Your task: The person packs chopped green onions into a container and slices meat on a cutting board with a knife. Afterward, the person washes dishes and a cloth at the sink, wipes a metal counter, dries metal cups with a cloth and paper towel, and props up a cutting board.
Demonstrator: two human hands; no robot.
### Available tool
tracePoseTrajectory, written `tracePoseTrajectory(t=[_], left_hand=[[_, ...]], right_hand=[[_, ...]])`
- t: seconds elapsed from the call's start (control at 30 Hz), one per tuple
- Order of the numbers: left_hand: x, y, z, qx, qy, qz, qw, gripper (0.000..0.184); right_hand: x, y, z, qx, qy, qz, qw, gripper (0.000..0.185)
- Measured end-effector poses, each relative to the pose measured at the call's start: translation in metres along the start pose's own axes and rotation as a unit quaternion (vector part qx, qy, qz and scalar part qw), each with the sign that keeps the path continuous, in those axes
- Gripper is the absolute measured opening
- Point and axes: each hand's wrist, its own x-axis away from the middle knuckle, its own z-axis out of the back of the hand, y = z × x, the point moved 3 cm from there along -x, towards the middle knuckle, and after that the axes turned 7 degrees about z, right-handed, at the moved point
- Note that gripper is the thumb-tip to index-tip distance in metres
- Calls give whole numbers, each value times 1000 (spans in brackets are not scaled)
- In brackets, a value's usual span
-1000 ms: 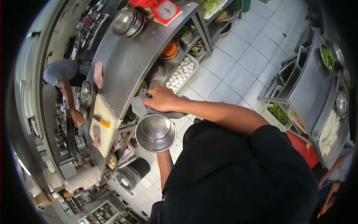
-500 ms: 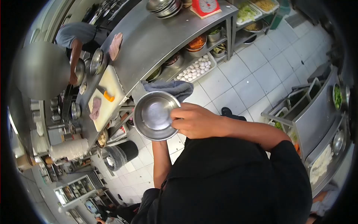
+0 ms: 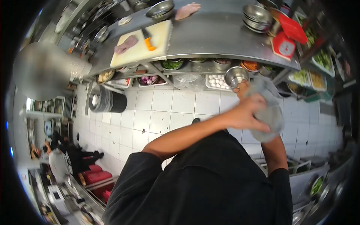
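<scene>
A grey cloth [image 3: 272,118], smeared by motion, is in my left hand [image 3: 249,112], whose fingers curl over its near side. Behind the cloth, my right hand [image 3: 242,89] grips the rim of a small metal bowl [image 3: 236,76]. The bowl's inside faces up towards me and shows nothing in it. My right forearm is partly covered by the cloth. Both hands are above the tiled floor, in front of the counter's lower shelf.
Along the steel counter [image 3: 221,35] are a cutting board [image 3: 163,32] with an orange-handled knife [image 3: 149,43] and meat, stacked bowls [image 3: 257,18] and a red scale [image 3: 284,45]. Eggs [image 3: 217,81] sit below. A bin [image 3: 118,101] stands left; a person [image 3: 60,165] is lower left.
My view has turned, and the counter now runs across the top. Both hands have shifted right. The cloth, formerly behind the bowl, is now in front of my right wrist.
</scene>
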Motion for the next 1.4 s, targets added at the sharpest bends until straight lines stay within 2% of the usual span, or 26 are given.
tracePoseTrajectory(t=[0.07,0.13,0.2,0.27,0.3,0.37,0.43,0.47,0.5,0.57,0.63,0.67,0.7,0.73,0.77,0.8,0.87,0.9,0.97,1.0,1.1,1.13,1.2,1.23,1.33,1.4], left_hand=[[10,3,-31,-243,110,-45,963,64],[-3,-7,-26,-216,133,-18,967,63],[-5,-13,-22,-177,120,31,976,59],[-15,-15,-8,-137,86,78,984,54],[-11,-11,-1,-120,113,54,985,51],[7,-1,15,-87,172,6,981,45],[33,10,41,114,228,36,966,46],[42,14,51,214,251,46,943,47],[45,12,57,356,252,71,897,50],[48,5,68,612,224,99,752,55],[37,-4,70,717,170,79,671,62],[34,-6,73,763,138,65,628,65],[36,5,78,767,135,80,622,69],[31,5,76,746,127,67,650,70],[17,5,68,726,118,56,676,72],[11,5,67,703,108,45,701,73],[17,2,84,684,131,35,717,76],[20,0,97,671,144,30,727,77],[31,-2,112,695,151,42,702,79],[38,-3,120,710,158,47,685,81],[55,4,155,780,105,52,615,66],[60,6,164,802,86,53,589,61],[59,-12,170,786,154,70,594,57],[61,-18,177,777,190,77,595,55],[77,-34,204,686,274,75,670,49],[98,-30,228,660,321,80,674,46]], right_hand=[[-21,8,-23,115,-115,-9,987,31],[-47,24,-46,235,-215,-14,948,32],[-45,40,-67,349,-313,-33,883,34],[-51,48,-76,330,-319,-29,888,37],[-54,52,-76,321,-323,-27,890,39],[-71,27,-58,307,-394,-16,866,41],[-88,41,-22,221,-316,30,922,37],[-99,27,-3,234,-293,13,927,37],[-116,-2,18,248,-271,-4,930,37],[-150,-50,39,256,-166,-18,952,42],[-188,-73,61,314,-22,-8,949,51],[-189,-127,53,282,4,-8,959,58],[-190,-155,44,319,81,1,944,58],[-188,-175,32,351,160,8,923,58],[-183,-188,11,296,202,64,931,59],[-173,-202,-19,294,233,51,926,56],[-163,-217,-62,204,249,114,940,49],[-167,-215,-75,148,252,76,953,47],[-165,-211,-95,36,248,-11,968,43],[-166,-214,-104,-40,243,-14,969,43],[-176,-215,-126,-255,191,-24,948,50],[-176,-220,-134,-263,186,-23,946,50],[-176,-231,-154,-281,178,-20,943,52],[-170,-242,-165,-260,210,-32,942,49],[-161,-258,-183,-171,187,-1,967,45],[-159,-276,-192,-108,193,77,972,44]])
